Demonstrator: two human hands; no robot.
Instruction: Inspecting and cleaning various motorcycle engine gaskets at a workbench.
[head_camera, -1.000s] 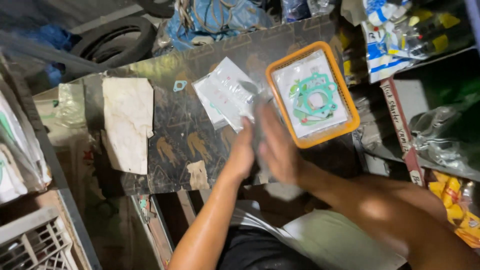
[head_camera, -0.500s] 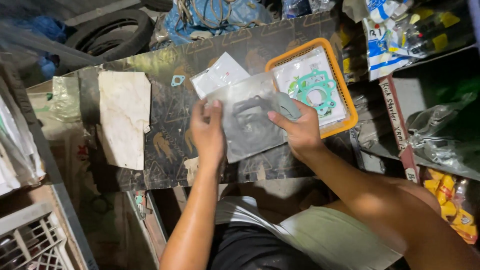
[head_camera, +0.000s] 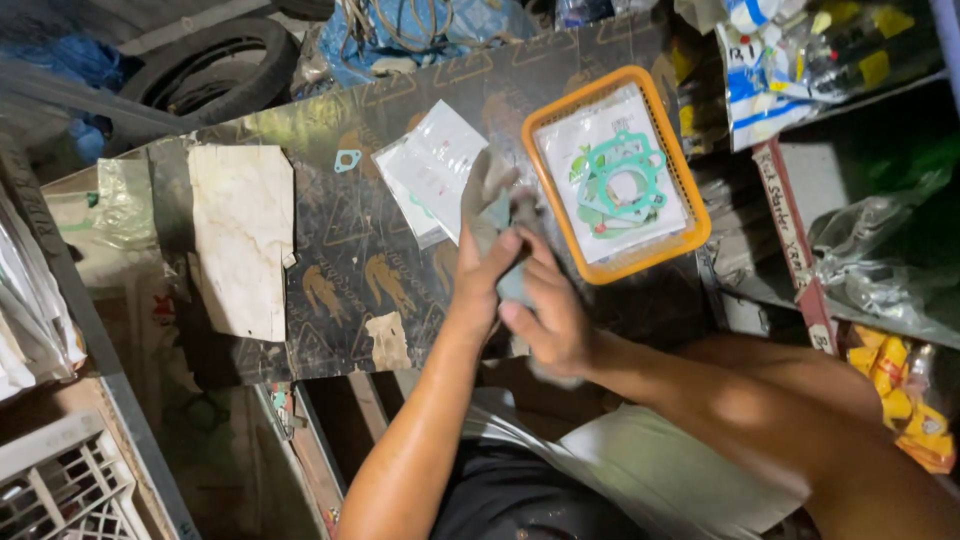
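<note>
Board (head_camera: 350, 280): big dark sheet w/ printed bird/triangle pattern, flat, stiff-looking, scuffed. Fills centre of view, serves as the work surface.

Pale slab (head_camera: 240, 240) at 9 o'clock on the board: off-white, chipped edges, matte, lies flat. Looks like card or thin ply, can't tell which.

Orange basket (head_camera: 690, 190) at 2 o'clock: plastic, rounded rim, shallow. Holds clear packets w/ a green gasket (head_camera: 625, 180) on top: thin, ring-shaped cutouts, flat.

White packets (head_camera: 435, 170) at 12 o'clock of the hands: glossy plastic sleeves, stacked loosely, partly fanned.

Clear bag (head_camera: 510, 250): grey-translucent film, motion-blurred, pinched between both hands just above board centre, at 9 o'clock of the basket and apart from it. Judgement: v. light, limp, slippery, crinkles easily; contents probably thin gaskets, so bendable and tear-prone. Best held by an edge or corner w/ flat finger pads, other hand supporting underneath; don't crease it.

Left hand (head_camera: 485, 250): fingers extended upward, palm pressed flat against the bag's near face, thumb side closing on it.
Right hand (head_camera: 550, 310): curled, fingers wrapping the bag's lower edge from 4 o'clock, thumb on top. Both gripping the same bag; exact finger contact blurred.

Small gasket (head_camera: 347, 160) at 11 o'clock on the board: teal, tiny, one central hole, lies loose, well apart from the hands.
</note>
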